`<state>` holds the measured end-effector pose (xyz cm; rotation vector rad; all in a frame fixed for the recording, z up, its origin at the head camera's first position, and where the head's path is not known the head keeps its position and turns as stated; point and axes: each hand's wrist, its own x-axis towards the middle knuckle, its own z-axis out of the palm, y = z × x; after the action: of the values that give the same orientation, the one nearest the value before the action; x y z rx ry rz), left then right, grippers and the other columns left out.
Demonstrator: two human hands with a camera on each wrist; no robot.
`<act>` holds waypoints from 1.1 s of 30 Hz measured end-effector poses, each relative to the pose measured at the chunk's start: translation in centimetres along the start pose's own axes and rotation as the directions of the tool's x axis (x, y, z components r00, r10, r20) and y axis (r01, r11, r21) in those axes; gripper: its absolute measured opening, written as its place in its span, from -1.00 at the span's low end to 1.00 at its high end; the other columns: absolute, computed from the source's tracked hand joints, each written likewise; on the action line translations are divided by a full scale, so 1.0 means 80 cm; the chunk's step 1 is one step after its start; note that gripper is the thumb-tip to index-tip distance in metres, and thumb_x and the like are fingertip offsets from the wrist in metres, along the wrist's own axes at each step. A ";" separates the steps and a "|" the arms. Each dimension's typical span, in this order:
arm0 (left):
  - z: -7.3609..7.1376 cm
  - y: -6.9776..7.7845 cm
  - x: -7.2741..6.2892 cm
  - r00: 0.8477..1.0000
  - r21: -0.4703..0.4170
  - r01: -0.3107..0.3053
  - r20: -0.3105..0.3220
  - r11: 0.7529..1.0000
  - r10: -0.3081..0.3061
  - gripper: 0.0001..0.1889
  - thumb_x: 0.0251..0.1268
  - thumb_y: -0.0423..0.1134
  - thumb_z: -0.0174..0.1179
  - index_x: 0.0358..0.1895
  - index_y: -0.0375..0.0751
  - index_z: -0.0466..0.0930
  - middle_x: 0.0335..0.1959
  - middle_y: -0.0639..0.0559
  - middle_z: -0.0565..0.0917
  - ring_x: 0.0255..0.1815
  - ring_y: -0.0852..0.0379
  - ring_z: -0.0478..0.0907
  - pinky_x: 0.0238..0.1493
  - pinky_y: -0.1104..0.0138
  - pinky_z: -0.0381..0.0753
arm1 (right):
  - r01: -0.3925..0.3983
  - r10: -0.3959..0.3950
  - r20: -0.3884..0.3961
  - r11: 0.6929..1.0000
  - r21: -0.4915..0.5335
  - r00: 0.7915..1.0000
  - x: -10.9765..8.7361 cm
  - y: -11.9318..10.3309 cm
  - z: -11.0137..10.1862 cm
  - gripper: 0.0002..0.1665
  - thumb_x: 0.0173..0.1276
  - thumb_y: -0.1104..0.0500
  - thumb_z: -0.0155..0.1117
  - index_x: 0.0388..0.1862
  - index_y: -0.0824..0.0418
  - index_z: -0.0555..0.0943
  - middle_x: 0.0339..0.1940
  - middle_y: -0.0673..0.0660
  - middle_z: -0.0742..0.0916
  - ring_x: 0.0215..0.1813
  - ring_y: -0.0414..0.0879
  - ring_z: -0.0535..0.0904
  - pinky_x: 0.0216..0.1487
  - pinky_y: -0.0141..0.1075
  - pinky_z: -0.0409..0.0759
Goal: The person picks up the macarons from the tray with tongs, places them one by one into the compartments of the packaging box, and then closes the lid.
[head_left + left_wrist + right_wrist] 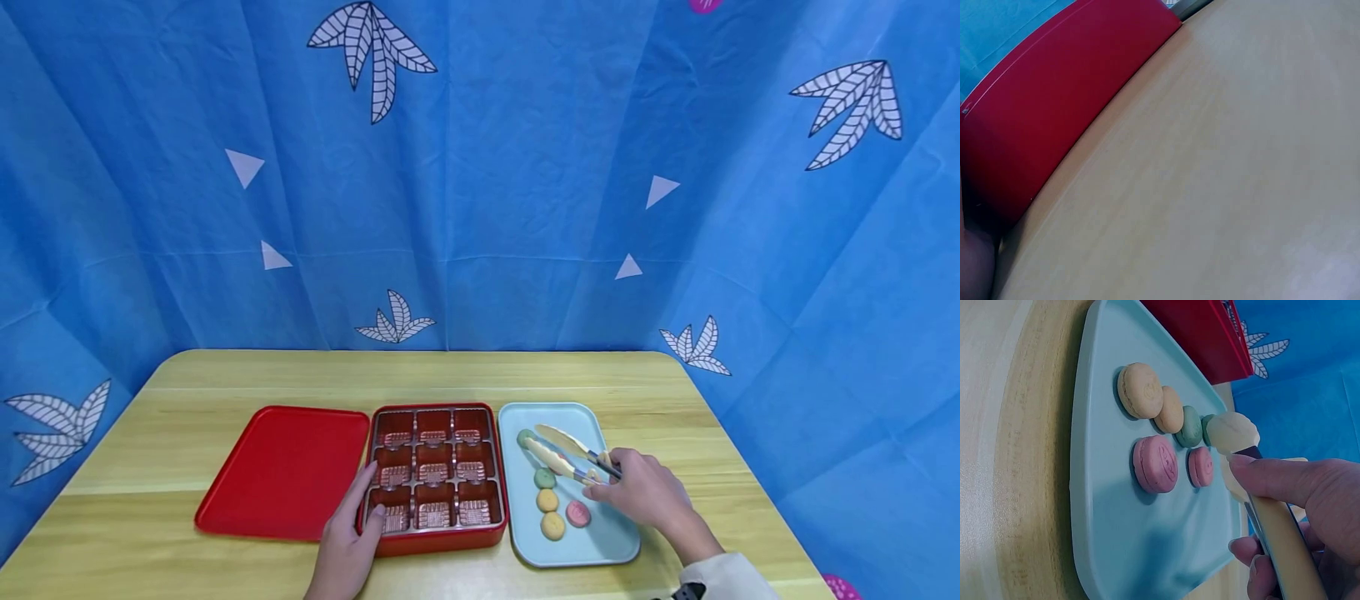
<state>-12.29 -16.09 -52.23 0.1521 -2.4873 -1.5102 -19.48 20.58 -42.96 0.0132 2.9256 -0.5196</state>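
Tongs (558, 462) held in the right fingers (1262, 578) are cream-tipped, dark-edged and spread.

In the right wrist view, the green macaron (1205, 427) nearest the far left corner of the tray (1088, 456) is partly covered by the tongs (1234, 432). The near left corner of the box (442, 543) is hidden by the left hand (348, 537).

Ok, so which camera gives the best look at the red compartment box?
The head view: it looks down into the red box and shows all nine compartments. The left wrist view shows only a stretch of its outer wall; the right wrist view, just part of it, cut off at the top.
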 end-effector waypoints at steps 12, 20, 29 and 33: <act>-0.001 0.003 -0.001 1.000 -0.007 0.015 0.004 1.000 -0.015 -0.38 0.30 -0.32 0.08 0.42 0.06 0.19 0.43 -0.11 0.24 0.42 -0.17 0.18 0.30 -0.13 0.26 | 0.015 -0.015 0.011 1.000 0.003 1.000 0.001 -0.005 0.002 -0.49 -0.05 -0.17 0.47 -0.61 0.10 0.38 -0.69 0.03 0.43 -0.60 -0.12 0.29 -0.60 -0.33 0.15; -0.001 0.004 -0.001 1.000 -0.010 0.020 0.010 1.000 -0.020 -0.39 0.31 -0.31 0.08 0.43 0.04 0.19 0.43 -0.13 0.24 0.42 -0.17 0.18 0.31 -0.12 0.26 | 0.015 -0.015 0.019 1.000 0.006 1.000 0.004 -0.005 0.004 -0.51 -0.03 -0.15 0.46 -0.62 0.10 0.38 -0.69 0.02 0.42 -0.61 -0.12 0.28 -0.60 -0.33 0.13; -0.002 0.006 -0.001 0.999 -0.029 0.031 0.026 0.999 -0.030 -0.40 0.33 -0.30 0.06 0.43 0.09 0.17 0.44 -0.09 0.22 0.43 -0.15 0.15 0.32 -0.10 0.25 | 0.022 -0.022 0.016 1.000 0.005 1.000 0.004 -0.005 0.004 -0.49 -0.03 -0.16 0.46 -0.63 0.11 0.37 -0.70 0.03 0.40 -0.62 -0.12 0.27 -0.61 -0.33 0.12; -0.002 0.005 -0.001 0.999 -0.030 0.032 0.028 0.999 -0.031 -0.39 0.33 -0.31 0.06 0.43 0.07 0.17 0.44 -0.10 0.22 0.43 -0.14 0.15 0.32 -0.10 0.25 | 0.020 -0.020 0.016 1.000 0.006 1.000 0.004 -0.005 0.005 -0.49 -0.03 -0.16 0.46 -0.63 0.11 0.37 -0.70 0.03 0.40 -0.62 -0.12 0.27 -0.61 -0.33 0.12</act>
<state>-12.15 -16.03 -51.78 0.1674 -2.4934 -1.5717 -19.74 20.06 -43.22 -0.0196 2.9114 -0.5281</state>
